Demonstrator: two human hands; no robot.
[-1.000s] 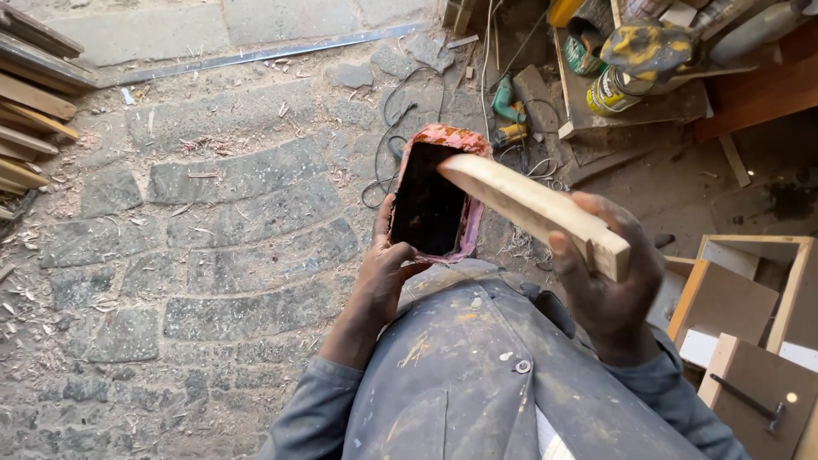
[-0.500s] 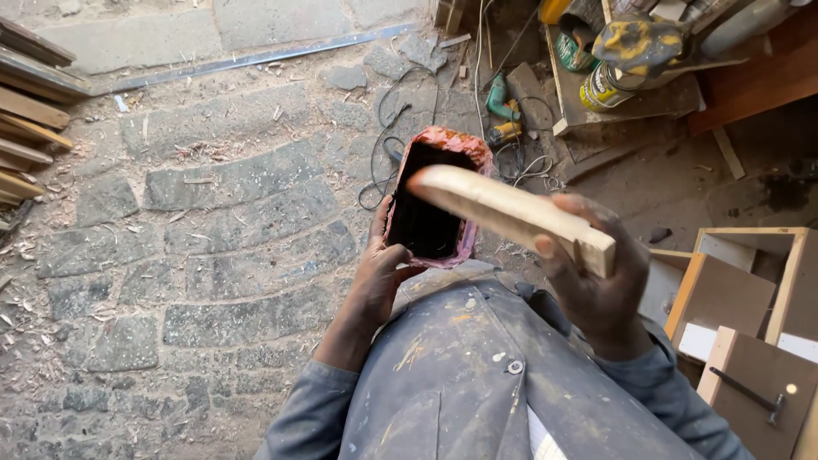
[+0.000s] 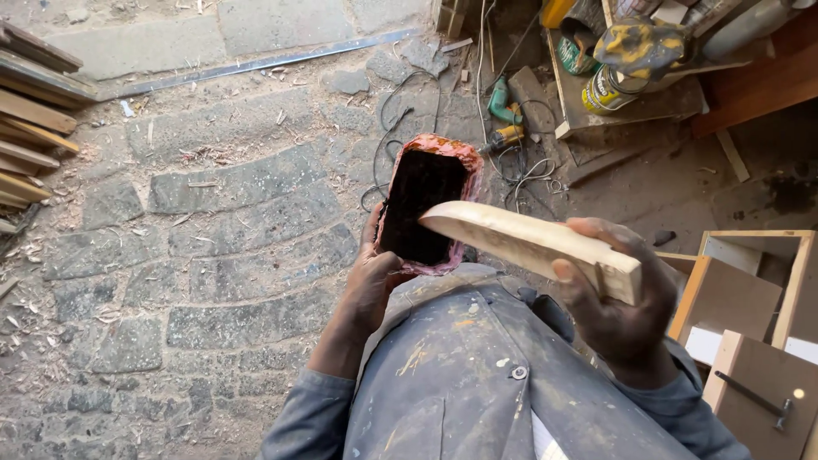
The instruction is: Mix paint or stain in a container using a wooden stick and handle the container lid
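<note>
My right hand (image 3: 618,311) grips one end of a pale wooden piece (image 3: 528,243) with a rounded far tip, held flat and slanting up to the left. Its tip hangs over the mouth of a reddish, stained container (image 3: 426,204) with a dark inside. My left hand (image 3: 375,273) clasps the container's lower left edge and holds it against my paint-spattered grey jacket (image 3: 460,375).
Rough stone paving (image 3: 221,221) with wood shavings lies on the left. Planks (image 3: 30,119) are stacked at the far left. Tangled cables, a green tool (image 3: 503,111) and a tin (image 3: 609,85) lie top right. Open wooden boxes (image 3: 750,290) stand at the right.
The wooden piece has tilted flatter and swung left, its tip now over the container's mouth. The left hand has kept its hold on the container.
</note>
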